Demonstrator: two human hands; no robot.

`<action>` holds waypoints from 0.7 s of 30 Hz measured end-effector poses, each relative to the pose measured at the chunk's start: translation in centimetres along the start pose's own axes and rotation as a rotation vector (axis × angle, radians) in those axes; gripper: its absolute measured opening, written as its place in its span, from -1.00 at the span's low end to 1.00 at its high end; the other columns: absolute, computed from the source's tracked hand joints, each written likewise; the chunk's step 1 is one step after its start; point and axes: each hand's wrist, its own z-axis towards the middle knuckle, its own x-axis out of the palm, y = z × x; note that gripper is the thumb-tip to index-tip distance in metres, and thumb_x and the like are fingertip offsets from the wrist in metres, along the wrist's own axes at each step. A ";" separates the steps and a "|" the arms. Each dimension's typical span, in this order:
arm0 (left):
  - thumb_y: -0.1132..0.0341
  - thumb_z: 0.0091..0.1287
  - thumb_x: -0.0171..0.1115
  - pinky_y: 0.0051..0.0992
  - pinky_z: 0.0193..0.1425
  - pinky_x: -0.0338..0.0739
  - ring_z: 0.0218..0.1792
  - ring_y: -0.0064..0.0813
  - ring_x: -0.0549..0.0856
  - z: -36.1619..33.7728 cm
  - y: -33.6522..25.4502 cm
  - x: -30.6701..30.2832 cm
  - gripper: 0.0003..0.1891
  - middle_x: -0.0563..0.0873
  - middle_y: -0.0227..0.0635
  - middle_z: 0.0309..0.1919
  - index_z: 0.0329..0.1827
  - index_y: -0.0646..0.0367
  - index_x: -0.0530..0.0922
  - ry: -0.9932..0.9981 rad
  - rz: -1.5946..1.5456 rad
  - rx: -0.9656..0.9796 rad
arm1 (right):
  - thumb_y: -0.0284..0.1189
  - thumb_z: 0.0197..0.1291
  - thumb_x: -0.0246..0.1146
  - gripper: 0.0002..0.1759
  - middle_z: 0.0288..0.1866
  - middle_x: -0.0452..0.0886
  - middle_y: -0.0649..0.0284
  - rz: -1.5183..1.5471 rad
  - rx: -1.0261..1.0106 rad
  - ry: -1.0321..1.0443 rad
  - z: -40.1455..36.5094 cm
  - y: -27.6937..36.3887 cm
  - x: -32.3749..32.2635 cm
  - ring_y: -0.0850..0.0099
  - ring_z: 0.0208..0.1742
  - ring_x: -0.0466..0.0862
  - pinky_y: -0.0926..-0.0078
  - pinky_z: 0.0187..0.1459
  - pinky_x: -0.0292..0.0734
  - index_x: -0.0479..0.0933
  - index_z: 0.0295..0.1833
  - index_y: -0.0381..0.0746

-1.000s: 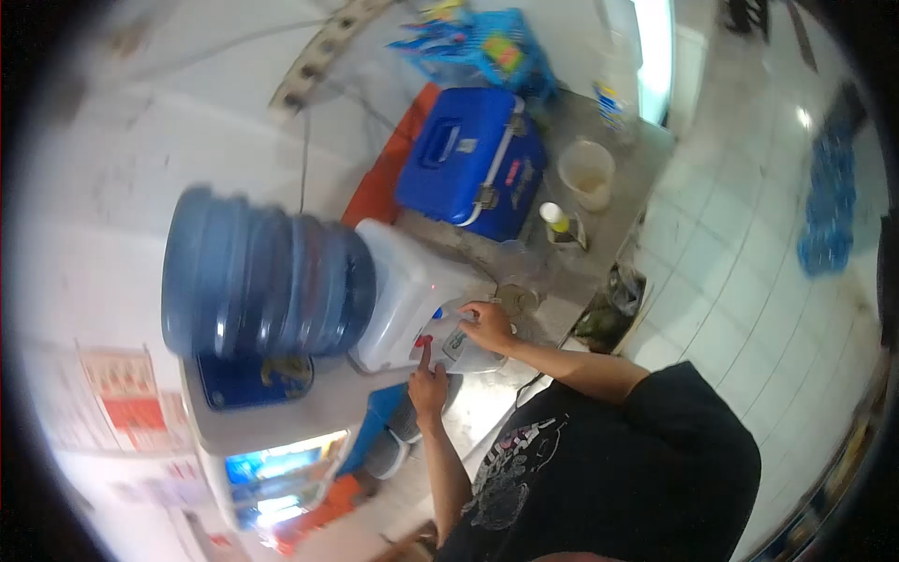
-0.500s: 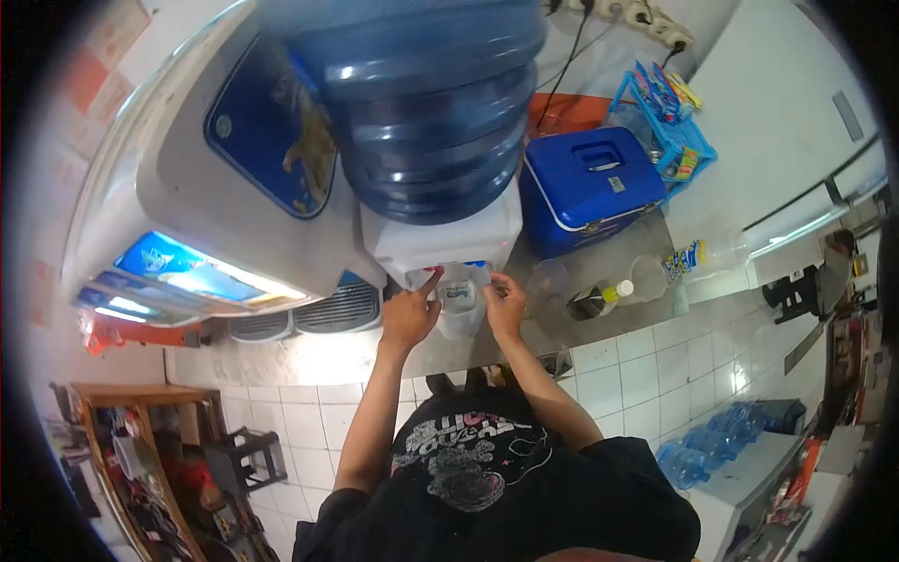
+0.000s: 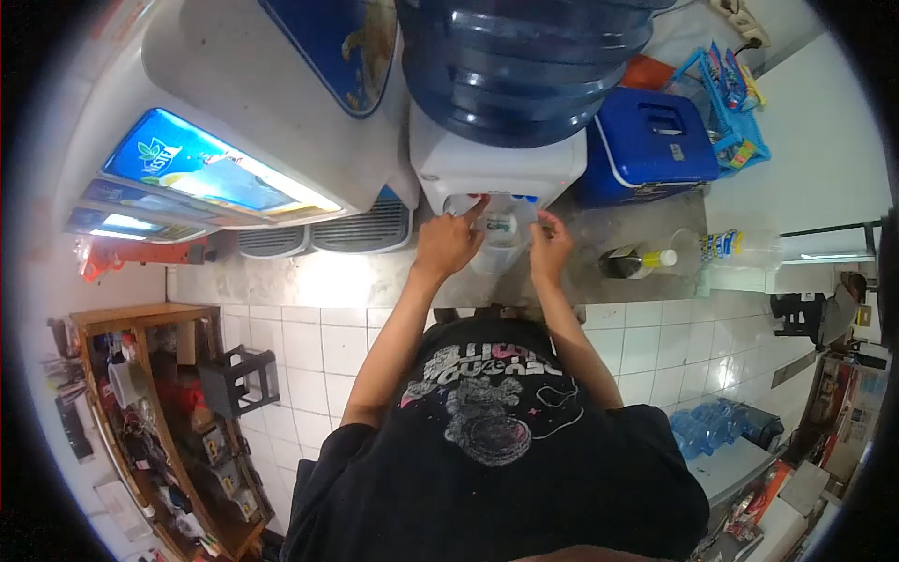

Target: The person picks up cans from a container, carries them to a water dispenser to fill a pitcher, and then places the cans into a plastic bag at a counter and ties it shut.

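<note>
A white water dispenser carries a large blue water bottle. My left hand reaches to the dispenser's front, its index finger stretched onto the red tap and the other fingers curled. A clear plastic container stands under the taps, between my hands. My right hand pinches at the right side of the container's opening; what lies between its fingers is too small to make out. The blue tap shows just above, untouched.
A blue cooler box and a light-blue basket stand at the right. A dark bottle with a yellow-green cap lies near clear cups. A large drink machine fills the left. Below are a wooden shelf and black stool.
The head view has shifted, so the dispenser and both hands appear higher and farther right. My left index finger stays at the red tap, and my right hand stays beside the container.
</note>
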 end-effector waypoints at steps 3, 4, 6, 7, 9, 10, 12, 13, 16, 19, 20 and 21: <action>0.13 0.25 0.24 -0.07 -0.28 0.64 -0.42 0.01 0.73 0.1 -0.1 -0.3 -0.38 0.71 -0.07 -0.54 0.45 -0.33 0.45 0.011 0.037 0.002 | -0.55 0.15 0.33 -0.79 -0.48 0.59 0.44 0.084 0.039 0.013 0.1 0.1 0.1 0.72 -0.54 0.43 0.67 -0.49 0.27 0.65 -0.08 -0.35; 0.13 0.25 0.24 -0.07 -0.29 0.64 -0.44 0.01 0.73 0.1 -0.1 -0.3 -0.38 0.71 -0.05 -0.54 0.45 -0.32 0.45 0.007 0.045 0.008 | -0.56 0.16 0.32 -0.79 -0.48 0.59 0.44 0.105 0.040 0.014 0.2 -0.2 0.0 0.72 -0.54 0.42 0.67 -0.50 0.27 0.65 -0.07 -0.35; 0.15 0.26 0.23 -0.06 -0.29 0.63 -0.45 0.02 0.73 0.2 -0.2 -0.4 -0.38 0.70 -0.02 -0.55 0.46 -0.32 0.44 0.021 0.049 0.009 | -0.57 0.17 0.31 -0.79 -0.48 0.58 0.44 0.129 0.043 0.011 0.1 -0.4 0.2 0.73 -0.54 0.42 0.66 -0.50 0.26 0.64 -0.06 -0.34; 0.15 0.26 0.23 -0.06 -0.29 0.63 -0.45 0.02 0.73 0.1 -0.1 -0.6 -0.38 0.70 -0.02 -0.55 0.46 -0.32 0.44 0.024 0.050 0.010 | -0.58 0.17 0.32 -0.79 -0.46 0.60 0.44 0.100 0.022 0.008 0.1 -0.3 0.2 0.74 -0.53 0.42 0.68 -0.51 0.24 0.65 -0.05 -0.32; 0.14 0.27 0.22 -0.05 -0.29 0.64 -0.44 0.03 0.72 0.2 -0.2 -0.7 -0.39 0.70 -0.02 -0.54 0.46 -0.34 0.43 0.015 0.048 0.027 | -0.59 0.17 0.32 -0.78 -0.45 0.61 0.43 0.064 -0.001 0.007 0.2 -0.3 0.1 0.75 -0.52 0.42 0.71 -0.52 0.21 0.65 -0.05 -0.30; 0.14 0.27 0.22 -0.05 -0.29 0.64 -0.44 0.03 0.72 0.2 -0.1 -0.5 -0.39 0.70 -0.02 -0.54 0.46 -0.34 0.43 0.015 0.042 0.025 | -0.59 0.17 0.32 -0.78 -0.45 0.61 0.43 0.050 0.001 -0.001 0.2 -0.3 0.2 0.75 -0.53 0.42 0.70 -0.53 0.21 0.65 -0.05 -0.31; 0.14 0.28 0.21 -0.05 -0.28 0.64 -0.44 0.03 0.73 0.3 0.1 -0.4 -0.39 0.70 -0.02 -0.54 0.46 -0.32 0.43 0.033 0.009 0.017 | -0.59 0.16 0.31 -0.79 -0.45 0.61 0.43 0.033 0.008 -0.010 0.1 -0.2 0.1 0.75 -0.54 0.41 0.70 -0.54 0.20 0.65 -0.06 -0.32; 0.14 0.28 0.21 -0.05 -0.28 0.64 -0.44 0.03 0.73 0.3 0.0 -0.5 -0.39 0.70 -0.02 -0.54 0.46 -0.32 0.43 0.036 0.009 0.016 | -0.58 0.16 0.32 -0.78 -0.48 0.58 0.44 0.045 0.031 -0.020 0.1 0.0 0.2 0.74 -0.54 0.41 0.68 -0.51 0.22 0.64 -0.06 -0.33; 0.14 0.28 0.20 -0.05 -0.26 0.64 -0.43 0.02 0.73 0.2 -0.1 -0.9 -0.39 0.70 -0.02 -0.54 0.47 -0.29 0.43 0.059 0.020 0.012 | -0.57 0.15 0.34 -0.78 -0.51 0.56 0.45 0.063 0.060 -0.012 -0.1 -0.1 0.1 0.72 -0.53 0.42 0.66 -0.48 0.26 0.64 -0.06 -0.33; 0.14 0.27 0.21 -0.06 -0.25 0.64 -0.43 0.02 0.74 0.2 0.2 -0.5 -0.39 0.70 -0.01 -0.54 0.46 -0.28 0.43 0.048 0.024 0.026 | -0.58 0.15 0.33 -0.78 -0.51 0.56 0.46 0.047 0.037 -0.005 0.0 0.0 0.3 0.74 -0.56 0.37 0.67 -0.52 0.19 0.64 -0.05 -0.33; 0.14 0.27 0.21 -0.06 -0.25 0.64 -0.43 0.02 0.74 0.2 0.3 -0.4 -0.39 0.71 -0.02 -0.54 0.46 -0.28 0.43 0.039 0.030 0.034 | -0.60 0.16 0.31 -0.77 -0.51 0.57 0.47 0.024 0.015 -0.018 -0.1 0.1 0.3 0.76 -0.59 0.32 0.69 -0.57 0.12 0.63 -0.04 -0.32; 0.14 0.27 0.21 -0.07 -0.26 0.65 -0.42 0.02 0.74 0.2 0.2 -0.5 -0.39 0.71 -0.02 -0.54 0.46 -0.27 0.44 0.030 0.036 0.042 | -0.60 0.16 0.31 -0.77 -0.51 0.57 0.47 0.026 0.015 -0.017 -0.1 0.1 0.3 0.76 -0.59 0.32 0.69 -0.57 0.12 0.63 -0.04 -0.32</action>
